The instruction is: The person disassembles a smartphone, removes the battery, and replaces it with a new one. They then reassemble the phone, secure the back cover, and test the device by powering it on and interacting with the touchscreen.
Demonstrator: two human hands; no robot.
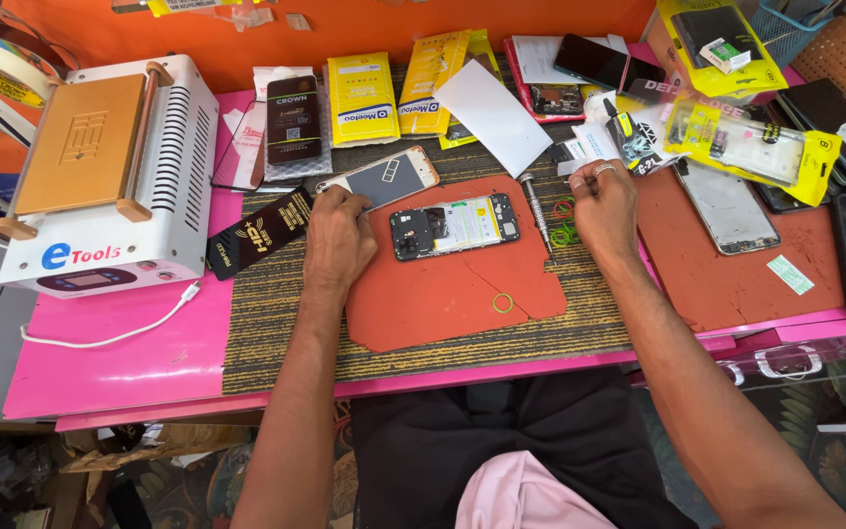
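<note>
Opened phone, back off, lies on orange mat btwn hands. Left hand just beside its left end, fingers curled, prob. empty. Right hand near screwdriver, fingers pinched narrow; can't tell on what.

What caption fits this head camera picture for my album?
Two hands, left and right, rest beside an opened phone on a red mat.

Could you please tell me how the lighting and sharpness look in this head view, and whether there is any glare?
Head view: bright, even light, soft shadows under the left hand and right hand; the opened phone is sharp; glare on the pink sheet and the yellow packets; wide-angle bending at the edges; the floor below is dim.
</note>
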